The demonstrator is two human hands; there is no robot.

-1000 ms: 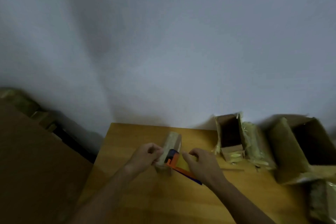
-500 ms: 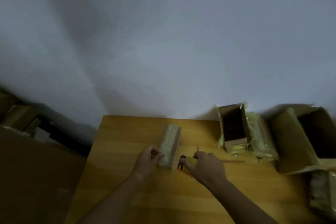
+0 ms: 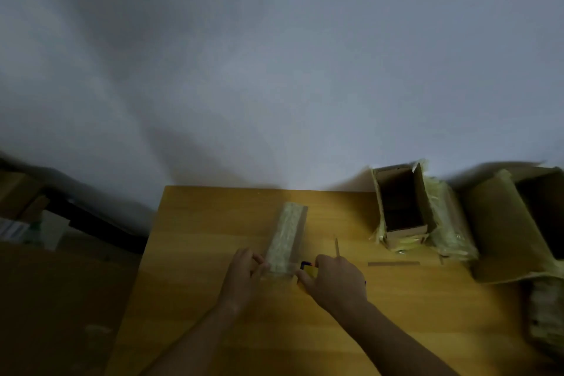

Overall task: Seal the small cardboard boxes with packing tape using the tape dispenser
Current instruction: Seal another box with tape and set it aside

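The wall point(image 3: 274, 70) fills the upper part of the view, beyond my fingers. The table point(image 3: 198, 299) is light wood and carries all the items below.

A large open cardboard box point(image 3: 500, 229) lies on its side to the far right of my right fingers, at the table's right edge. A medium open box point(image 3: 399, 204) stands beyond and to the right of my right fingers, its opening facing up and loose tape at its edges. Just beside it on the right lies a tape-wrapped bundle point(image 3: 451, 226).

The small cardboard box point(image 3: 287, 238), long, narrow and covered in tape, lies on the table and extends away from me, with its near end between my two hands.

My left hand point(image 3: 244, 272) is at the left side of the box's near end; its fingers point(image 3: 259, 259) are curled against that end and grip it. My right hand point(image 3: 335, 281) is just to the right of the near end, with fingers clenched around the tape dispenser point(image 3: 306, 267); only a dark and yellow part of the dispenser is visible ahead of my thumb.

A thin strip point(image 3: 393, 263) lies flat to the right of my right hand.
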